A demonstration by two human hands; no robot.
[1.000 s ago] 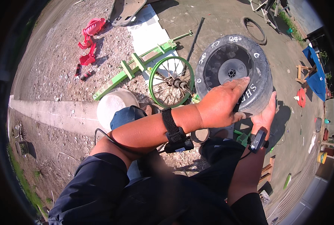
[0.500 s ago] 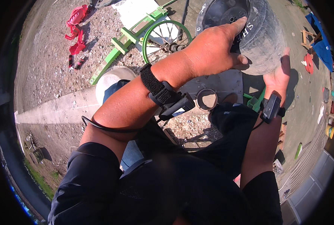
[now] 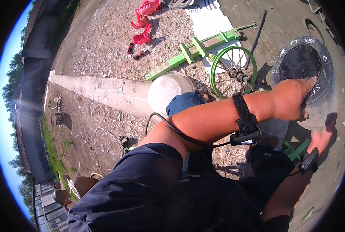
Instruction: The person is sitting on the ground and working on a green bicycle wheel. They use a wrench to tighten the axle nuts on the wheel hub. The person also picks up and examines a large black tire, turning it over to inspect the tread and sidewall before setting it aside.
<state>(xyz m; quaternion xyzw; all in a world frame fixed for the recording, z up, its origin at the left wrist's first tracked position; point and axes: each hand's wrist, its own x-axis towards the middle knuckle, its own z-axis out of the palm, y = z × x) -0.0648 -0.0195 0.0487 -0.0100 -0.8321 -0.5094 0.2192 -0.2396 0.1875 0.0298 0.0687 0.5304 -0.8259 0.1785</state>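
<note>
- My left hand [image 3: 290,100] is clamped on the near edge of the black wheel [image 3: 301,63], fingers over its face; my right hand [image 3: 324,133] lies against the tread [image 3: 315,120] from below, and how firmly it grips I cannot tell.
- If my right hand slid on that dusty tread, the wheel could drop toward the green frame piece [image 3: 297,150] near my leg [image 3: 271,160].
- Pulling too hard leftward could knock it into the green spoked wheel [image 3: 240,75].
- It sits ahead to my right, face toward me: scuffed, grey with dust, white marks around, a dark sunken centre.
</note>
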